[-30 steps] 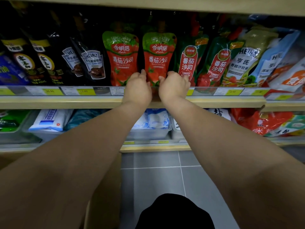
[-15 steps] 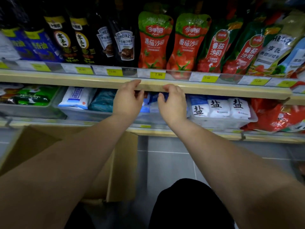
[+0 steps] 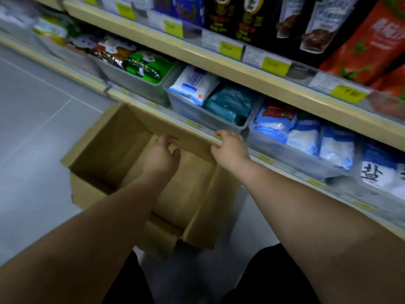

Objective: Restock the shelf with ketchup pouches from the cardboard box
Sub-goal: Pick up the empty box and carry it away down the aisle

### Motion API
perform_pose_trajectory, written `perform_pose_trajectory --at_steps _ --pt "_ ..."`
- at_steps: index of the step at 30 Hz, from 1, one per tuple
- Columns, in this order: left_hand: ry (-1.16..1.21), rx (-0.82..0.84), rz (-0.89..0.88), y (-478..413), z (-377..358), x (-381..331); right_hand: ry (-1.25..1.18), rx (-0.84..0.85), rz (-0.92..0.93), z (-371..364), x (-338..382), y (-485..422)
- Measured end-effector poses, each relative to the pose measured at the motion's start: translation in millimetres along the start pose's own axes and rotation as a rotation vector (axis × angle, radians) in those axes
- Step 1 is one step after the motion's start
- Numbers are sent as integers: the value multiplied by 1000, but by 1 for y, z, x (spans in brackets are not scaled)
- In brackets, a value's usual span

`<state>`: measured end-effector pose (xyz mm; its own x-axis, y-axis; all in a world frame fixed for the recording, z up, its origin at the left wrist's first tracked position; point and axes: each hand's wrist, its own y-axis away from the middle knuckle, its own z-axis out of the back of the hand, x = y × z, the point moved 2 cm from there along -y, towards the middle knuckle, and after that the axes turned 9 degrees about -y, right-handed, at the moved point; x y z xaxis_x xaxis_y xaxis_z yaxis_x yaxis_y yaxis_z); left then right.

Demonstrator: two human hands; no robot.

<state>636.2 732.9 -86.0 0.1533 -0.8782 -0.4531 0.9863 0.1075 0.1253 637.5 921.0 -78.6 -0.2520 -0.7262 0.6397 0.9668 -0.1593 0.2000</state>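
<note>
The head view looks down on an open brown cardboard box [image 3: 122, 150] standing on the grey tiled floor [image 3: 32, 119] at about nine o'clock from centre, pushed against the foot of the pale wooden shelf [image 3: 252, 73]. Its visible interior shows only bare cardboard; no ketchup pouch can be made out inside, though the left forearm hides part of the bottom. The left hand [image 3: 161, 154] is lowered into the box with fingers loosely spread and nothing in it. The right hand [image 3: 231, 150], just right of centre, hovers at the box's far rim beside the lower shelf edge, fingers curled but gripping nothing. At two o'clock, red ketchup pouches with tomato print [image 3: 368, 42] already stand on the upper tier behind yellow price tags [image 3: 275, 66], next to dark sauce pouches [image 3: 315, 25]. Judging by this, stocking is well advanced, and the box may be nearly or fully empty; what remains is to check the bottom and place any last pouches. Below, clear plastic bins [image 3: 208, 115] hold white-and-blue salt bags [image 3: 337, 145] and green packets [image 3: 144, 64]. The overhanging lower shelf edge crowds the box's far side.
</note>
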Motion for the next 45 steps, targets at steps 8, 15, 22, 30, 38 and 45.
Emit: perform_pose_trajectory --at_steps 8,15,22,30,38,45 --pt "-106 311 706 39 -1 80 186 406 -155 -59 -5 -35" --pt "236 202 993 87 -30 116 314 290 -111 -81 -12 -43" --pt "291 57 977 123 -44 148 299 361 -159 -94 -27 -46" --pt "361 -79 947 136 -44 169 312 376 -104 -108 -15 -26" --pt "350 -113 875 120 52 190 211 410 -122 -81 66 -3" --pt "307 -144 793 124 212 190 137 453 -88 -22 193 38"
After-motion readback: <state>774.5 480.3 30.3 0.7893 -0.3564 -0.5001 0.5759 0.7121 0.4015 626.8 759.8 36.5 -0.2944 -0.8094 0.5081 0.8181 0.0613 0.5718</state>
